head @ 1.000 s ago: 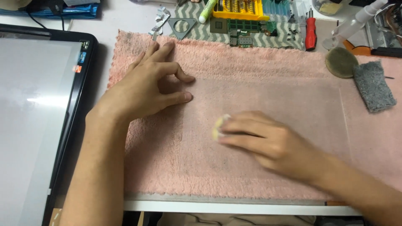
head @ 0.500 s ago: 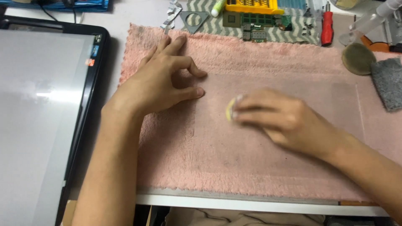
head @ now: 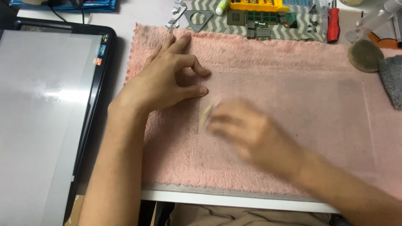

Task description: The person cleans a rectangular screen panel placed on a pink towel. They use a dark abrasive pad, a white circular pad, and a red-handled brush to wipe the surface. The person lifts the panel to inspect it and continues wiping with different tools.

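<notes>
My left hand lies flat on a pink towel, fingers spread and pressing down near the towel's left part. A clear sheet, hard to make out, lies on the towel. My right hand, blurred by motion, holds a small pale yellow pad against that sheet, just right of my left fingertips.
A large dark-framed screen panel lies at the left. Behind the towel are a green circuit board, a yellow box, a red-handled screwdriver and a metal bracket. A round brown pad and grey cloth sit at right.
My right hand has slid the yellow pad leftward across the sheet, closer to my left fingertips. My left hand stays pressed on the towel.
</notes>
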